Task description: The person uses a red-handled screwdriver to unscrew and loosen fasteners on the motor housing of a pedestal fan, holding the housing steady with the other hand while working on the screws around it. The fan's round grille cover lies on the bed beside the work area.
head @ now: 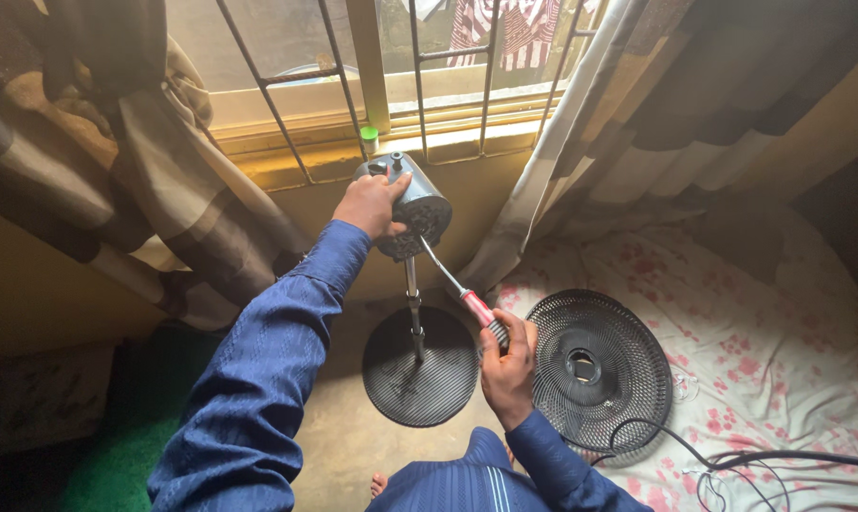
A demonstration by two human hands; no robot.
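A standing fan without its grilles stands on the floor below the window. My left hand [372, 203] grips its grey motor housing [417, 210] at the top of the thin pole [413, 308]. My right hand [507, 365] holds a screwdriver [467, 296] with a red and black handle. The shaft slants up to the left and its tip touches the lower side of the housing. The fan's round dark base [419, 374] rests on the floor beneath.
A black round fan grille [604, 370] lies on a floral sheet [780, 341] at the right, with a black cable [732, 460] beside it. Curtains [144, 171] hang at both sides of the barred window [391, 66]. A green cap [369, 138] sits on the sill.
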